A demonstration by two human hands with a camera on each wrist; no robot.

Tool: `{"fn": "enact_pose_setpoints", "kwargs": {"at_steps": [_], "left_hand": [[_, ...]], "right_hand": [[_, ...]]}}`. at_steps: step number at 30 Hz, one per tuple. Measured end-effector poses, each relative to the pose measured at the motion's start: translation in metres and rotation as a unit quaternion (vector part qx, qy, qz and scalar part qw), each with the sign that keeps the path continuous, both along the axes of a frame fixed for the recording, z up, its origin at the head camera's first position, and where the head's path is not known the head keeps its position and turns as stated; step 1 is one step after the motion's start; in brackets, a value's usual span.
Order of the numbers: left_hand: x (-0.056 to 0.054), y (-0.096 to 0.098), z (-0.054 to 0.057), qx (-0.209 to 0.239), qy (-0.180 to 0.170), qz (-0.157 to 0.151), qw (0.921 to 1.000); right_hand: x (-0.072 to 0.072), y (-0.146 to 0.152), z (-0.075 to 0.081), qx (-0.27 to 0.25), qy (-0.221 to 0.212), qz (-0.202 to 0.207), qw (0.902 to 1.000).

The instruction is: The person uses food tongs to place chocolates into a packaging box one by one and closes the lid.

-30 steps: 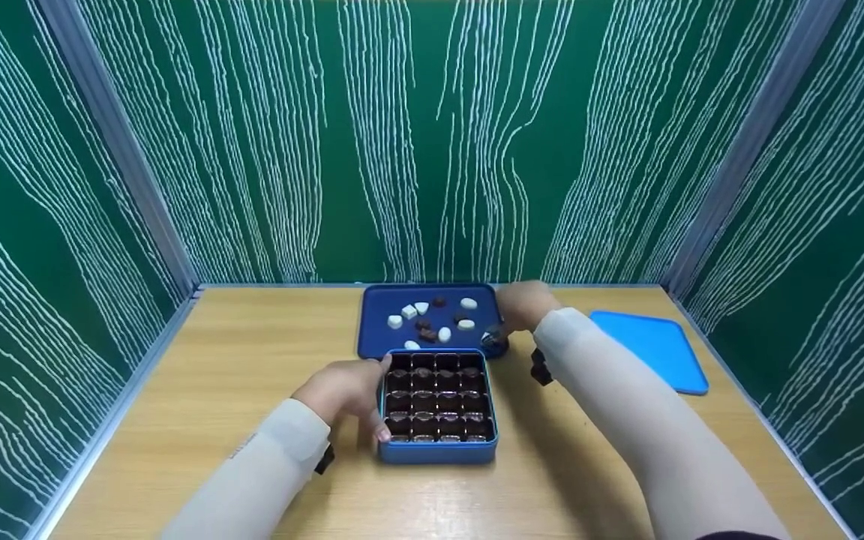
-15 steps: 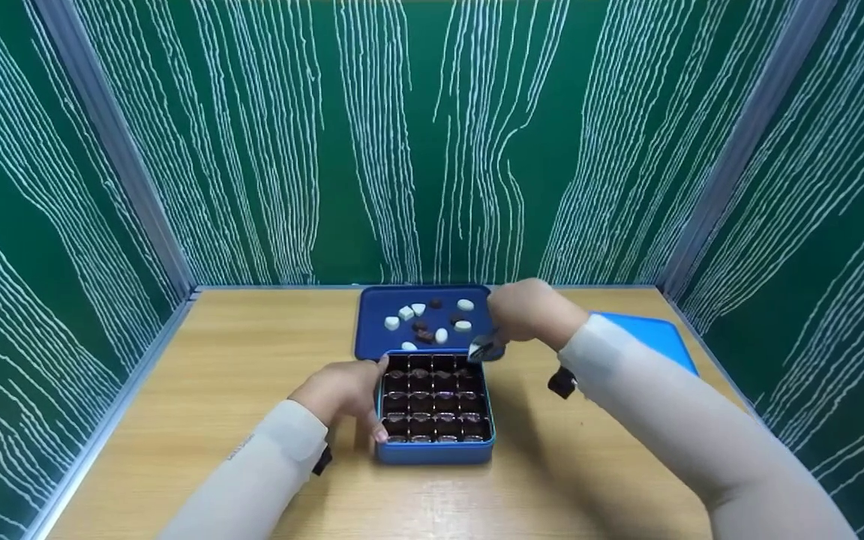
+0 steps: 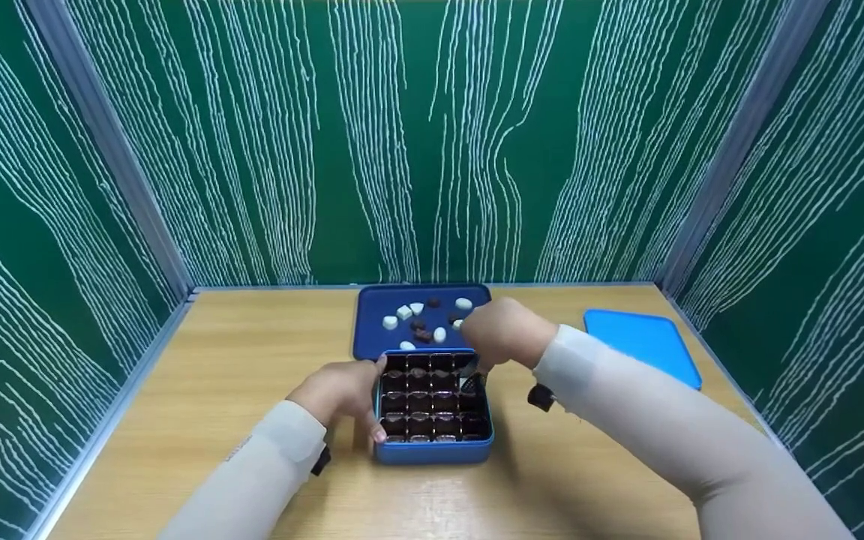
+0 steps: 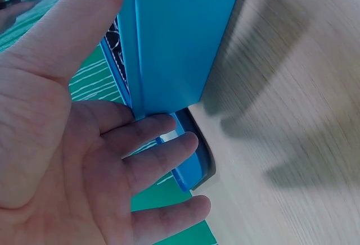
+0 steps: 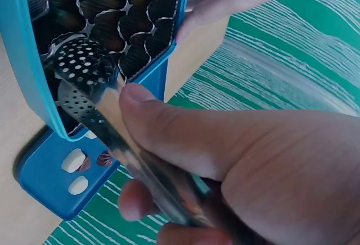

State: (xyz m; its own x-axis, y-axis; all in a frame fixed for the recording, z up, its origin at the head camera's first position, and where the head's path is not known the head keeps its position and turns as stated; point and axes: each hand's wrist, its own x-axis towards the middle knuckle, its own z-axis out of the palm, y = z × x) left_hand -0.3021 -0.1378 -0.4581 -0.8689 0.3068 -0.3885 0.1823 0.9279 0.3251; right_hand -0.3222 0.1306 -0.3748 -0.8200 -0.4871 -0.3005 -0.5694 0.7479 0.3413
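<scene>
The blue box has a dark brown insert divided into small compartments. My left hand holds its left side, thumb at the near corner and index finger at the far corner. In the left wrist view the other fingers spread loosely beside the box wall. My right hand grips metal tongs with perforated heads. These heads reach into a compartment on the right side, toward the back. A pale patch shows at the tips in the head view; what lies between them is mostly hidden.
Behind the box lies a dark blue tray with several white and brown chocolates. A flat, bright blue lid rests at the right of the wooden table. Green panels with white lines enclose the back and sides.
My right hand has carried the tongs from the right edge of the tray, toward me and left, and lowered the heads into the box. My left hand stays on the box.
</scene>
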Motion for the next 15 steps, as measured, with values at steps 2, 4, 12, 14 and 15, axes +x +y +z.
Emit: {"fn": "enact_pose_setpoints", "kwargs": {"at_steps": [2, 4, 12, 14, 15], "left_hand": [[-0.001, 0.000, 0.000, -0.003, 0.002, -0.003, 1.0000], [-0.003, -0.001, -0.002, -0.007, 0.004, -0.007, 0.9999], [-0.005, -0.002, -0.003, -0.025, 0.007, -0.015, 0.9996], [-0.005, -0.001, -0.003, -0.026, 0.008, -0.017, 0.9995], [-0.004, -0.001, -0.002, -0.026, 0.007, -0.017, 0.9995]], "right_hand": [[0.000, -0.007, -0.002, 0.016, 0.014, 0.007, 0.9997], [-0.001, -0.015, -0.006, 0.036, 0.021, 0.006, 0.9991], [-0.006, -0.039, -0.021, 0.119, 0.026, 0.015, 0.9924], [-0.006, -0.042, -0.023, 0.140, 0.028, 0.019, 0.9896], [-0.006, -0.042, -0.024, 0.146, 0.026, 0.020, 0.9887]]}}
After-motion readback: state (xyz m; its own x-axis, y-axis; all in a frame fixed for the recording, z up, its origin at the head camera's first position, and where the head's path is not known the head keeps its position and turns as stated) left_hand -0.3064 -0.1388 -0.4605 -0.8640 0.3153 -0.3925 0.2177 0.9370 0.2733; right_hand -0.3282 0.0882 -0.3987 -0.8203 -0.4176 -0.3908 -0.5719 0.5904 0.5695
